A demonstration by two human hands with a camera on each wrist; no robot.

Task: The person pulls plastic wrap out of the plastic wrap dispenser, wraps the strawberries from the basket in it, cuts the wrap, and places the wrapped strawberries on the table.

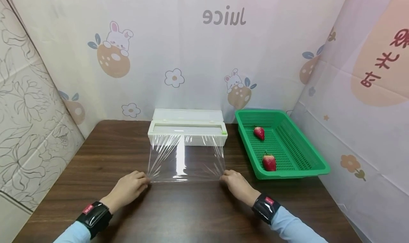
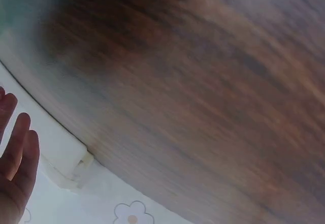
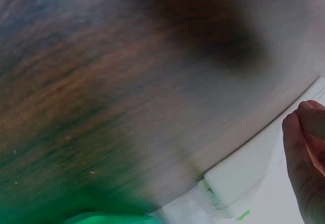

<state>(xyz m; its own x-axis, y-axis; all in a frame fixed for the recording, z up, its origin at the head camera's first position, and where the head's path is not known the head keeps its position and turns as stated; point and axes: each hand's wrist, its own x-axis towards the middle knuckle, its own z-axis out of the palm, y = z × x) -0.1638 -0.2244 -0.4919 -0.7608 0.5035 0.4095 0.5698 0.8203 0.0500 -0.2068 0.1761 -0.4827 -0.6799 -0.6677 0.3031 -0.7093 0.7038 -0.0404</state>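
A sheet of clear plastic film (image 1: 198, 161) stretches from a white dispenser box (image 1: 188, 140) toward the front in the head view. The left hand (image 1: 129, 188) pinches its front left corner, the right hand (image 1: 238, 186) its front right corner. Between them the film's front edge runs nearly straight, with wrinkles fanning from both corners. The box's lid stands raised at the back. In the left wrist view the left hand (image 2: 18, 158) shows at the left edge; in the right wrist view the right hand (image 3: 307, 153) has thumb and fingertips together.
To the right of the box, a green basket (image 1: 306, 173) holds two strawberries, one (image 1: 259, 133) farther back and one (image 1: 269, 163) near its front. The brown wooden table (image 1: 188, 214) meets a patterned cloth wall (image 1: 198, 58) at the back.
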